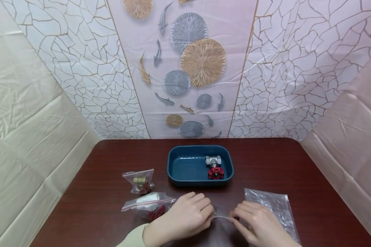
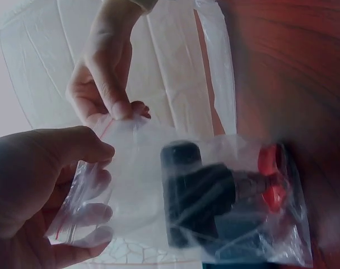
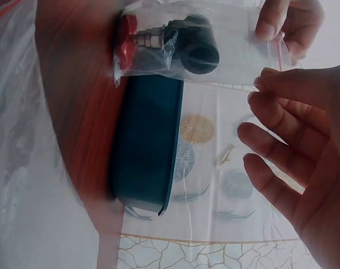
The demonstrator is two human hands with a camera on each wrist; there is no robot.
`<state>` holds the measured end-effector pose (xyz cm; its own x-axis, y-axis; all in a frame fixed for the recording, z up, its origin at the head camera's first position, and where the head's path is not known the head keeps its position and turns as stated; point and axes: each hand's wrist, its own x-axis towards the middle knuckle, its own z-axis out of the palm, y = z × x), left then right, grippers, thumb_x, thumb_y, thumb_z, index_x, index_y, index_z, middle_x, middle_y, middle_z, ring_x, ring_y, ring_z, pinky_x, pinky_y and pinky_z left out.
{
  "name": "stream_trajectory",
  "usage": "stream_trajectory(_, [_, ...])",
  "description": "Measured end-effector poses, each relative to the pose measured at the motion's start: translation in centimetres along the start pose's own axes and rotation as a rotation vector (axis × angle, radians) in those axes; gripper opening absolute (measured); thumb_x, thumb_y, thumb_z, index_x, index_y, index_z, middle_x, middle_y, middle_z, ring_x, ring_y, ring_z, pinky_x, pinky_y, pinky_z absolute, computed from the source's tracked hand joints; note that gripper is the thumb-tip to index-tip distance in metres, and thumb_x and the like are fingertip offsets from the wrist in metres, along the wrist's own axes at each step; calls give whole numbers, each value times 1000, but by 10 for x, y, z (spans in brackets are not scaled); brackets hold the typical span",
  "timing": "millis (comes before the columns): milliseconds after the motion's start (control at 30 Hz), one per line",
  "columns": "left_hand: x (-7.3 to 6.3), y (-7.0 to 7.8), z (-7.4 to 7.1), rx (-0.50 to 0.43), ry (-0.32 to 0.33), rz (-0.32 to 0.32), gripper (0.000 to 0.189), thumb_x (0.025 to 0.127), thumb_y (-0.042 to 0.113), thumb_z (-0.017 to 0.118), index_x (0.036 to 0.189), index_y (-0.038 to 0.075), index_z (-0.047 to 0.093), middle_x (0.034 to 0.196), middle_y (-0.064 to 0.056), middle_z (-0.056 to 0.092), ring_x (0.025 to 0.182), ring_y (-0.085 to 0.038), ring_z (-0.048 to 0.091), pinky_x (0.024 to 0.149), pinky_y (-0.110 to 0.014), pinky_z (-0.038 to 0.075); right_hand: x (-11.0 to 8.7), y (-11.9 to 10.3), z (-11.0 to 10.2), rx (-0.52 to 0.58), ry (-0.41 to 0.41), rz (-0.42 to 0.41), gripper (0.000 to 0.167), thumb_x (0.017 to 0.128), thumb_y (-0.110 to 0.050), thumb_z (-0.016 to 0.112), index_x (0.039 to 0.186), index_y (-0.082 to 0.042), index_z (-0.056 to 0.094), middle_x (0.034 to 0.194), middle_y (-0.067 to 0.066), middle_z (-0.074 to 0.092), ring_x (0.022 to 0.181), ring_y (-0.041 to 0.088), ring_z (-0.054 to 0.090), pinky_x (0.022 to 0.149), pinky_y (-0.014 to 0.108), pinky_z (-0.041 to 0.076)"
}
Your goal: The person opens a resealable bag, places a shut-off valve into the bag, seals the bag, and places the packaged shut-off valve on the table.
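Both hands are at the top of a clear zip bag (image 2: 141,185) with a red seal line. Inside it sits a dark valve (image 2: 184,196) with a red handwheel (image 3: 126,42), low in the bag near the tabletop. My left hand (image 1: 189,214) grips one side of the bag's mouth between thumb and fingers. At the opposite corner my right hand (image 1: 259,219) pinches the edge with thumb and index finger, its other fingers spread away from the plastic. In the head view the left hand hides most of the bag.
Beyond the hands stands a blue tray (image 1: 200,181) holding a silver valve (image 1: 213,160) with a red handwheel. To the left lie a small bag with a brass-coloured valve (image 1: 139,180) and a larger zip bag (image 1: 148,202) with white and red contents. A flat clear bag (image 1: 273,202) lies at right.
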<state>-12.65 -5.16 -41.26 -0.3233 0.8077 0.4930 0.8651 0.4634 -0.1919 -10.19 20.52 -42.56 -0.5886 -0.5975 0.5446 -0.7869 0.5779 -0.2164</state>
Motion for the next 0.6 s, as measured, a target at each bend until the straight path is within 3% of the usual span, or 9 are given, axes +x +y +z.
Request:
stream_trajectory(233, [-12, -6, -7, 46, 63, 21, 8, 91, 24, 65, 86, 19, 66, 81, 8, 56, 73, -10, 52, 61, -23, 37, -1, 3, 1, 5, 52, -44, 17, 84, -17, 80, 90, -29, 69, 86, -24, 58, 76, -4, 55, 64, 16, 44])
stream_trajectory(400, [-18, -10, -11, 79, 93, 46, 7, 90, 24, 66, 86, 19, 67, 80, 7, 55, 72, -11, 53, 61, -22, 37, 0, 0, -1, 2, 5, 4, 23, 81, -15, 82, 90, -32, 68, 86, -26, 56, 74, -5, 54, 63, 14, 43])
stream_trajectory(600, [-24, -11, -16, 65, 62, 18, 9, 92, 24, 66, 86, 18, 66, 80, 7, 55, 73, -11, 52, 62, -23, 37, 0, -2, -3, 18, -51, 66, 20, 84, -18, 81, 89, -33, 69, 85, -27, 55, 74, -6, 52, 62, 16, 45])
